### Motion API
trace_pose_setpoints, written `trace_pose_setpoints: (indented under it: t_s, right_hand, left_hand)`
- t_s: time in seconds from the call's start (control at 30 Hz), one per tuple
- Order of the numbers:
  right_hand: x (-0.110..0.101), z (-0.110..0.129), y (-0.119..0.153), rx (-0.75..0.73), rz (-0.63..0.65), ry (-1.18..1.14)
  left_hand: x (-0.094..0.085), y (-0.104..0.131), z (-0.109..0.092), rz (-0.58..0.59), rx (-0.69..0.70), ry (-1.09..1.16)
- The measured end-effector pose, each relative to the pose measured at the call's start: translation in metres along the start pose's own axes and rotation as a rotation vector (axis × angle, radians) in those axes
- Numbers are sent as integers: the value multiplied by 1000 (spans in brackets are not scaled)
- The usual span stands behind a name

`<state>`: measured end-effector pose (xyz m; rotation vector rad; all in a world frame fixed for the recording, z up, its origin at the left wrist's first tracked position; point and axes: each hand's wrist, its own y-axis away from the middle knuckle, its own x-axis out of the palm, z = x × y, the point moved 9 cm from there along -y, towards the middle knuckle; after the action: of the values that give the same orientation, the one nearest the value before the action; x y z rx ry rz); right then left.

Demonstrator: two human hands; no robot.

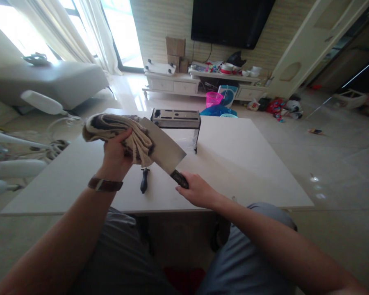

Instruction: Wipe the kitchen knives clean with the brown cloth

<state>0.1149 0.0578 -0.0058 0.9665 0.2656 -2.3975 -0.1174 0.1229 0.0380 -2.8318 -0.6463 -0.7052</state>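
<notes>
My left hand (118, 149) grips a thick folded cloth (119, 127), beige with dark patches, above the left half of the table. In my right hand (198, 189) is the dark handle of a cleaver (166, 145), its broad blade pointing up and left. The cloth's folded edge meets the blade's far left end; whether it presses on the metal I cannot tell. Below the cloth lies a tool with a black handle (144, 181), its upper part hidden behind the cloth. Just beyond the blade stands a metal-topped rack (176, 118) on dark legs.
The white table (242, 172) spans the area before my knees. White lamp-like arms (43, 102) reach in at its left side. Past the far edge are a pink basket (213, 98) and a blue object (218, 110). A cabinet (184, 86) stands under the television (230, 20).
</notes>
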Motion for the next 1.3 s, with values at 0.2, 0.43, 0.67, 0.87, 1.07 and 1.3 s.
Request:
trace_pose_setpoints:
  t_s: [0.2,0.43,0.67,0.87,1.07,1.3]
  right_hand:
    - [0,-6,0,31,-33,15]
    - [-9,-10,-3,45,-86,-68]
    - [-11,-15,-6,24,-93,-77]
    - [-10,-10,-6,12,-94,-92]
    - [-7,-13,-7,30,-74,-116]
    - [-10,-12,-10,43,-104,-71]
  left_hand:
    - [14,13,19,33,-86,-1]
    - [47,63,69,248,-269,-115]
    - [53,78,89,330,-299,-171]
    - [50,71,81,304,-240,-169]
    - [51,71,81,293,-228,-169]
    - [48,58,66,253,-150,-171]
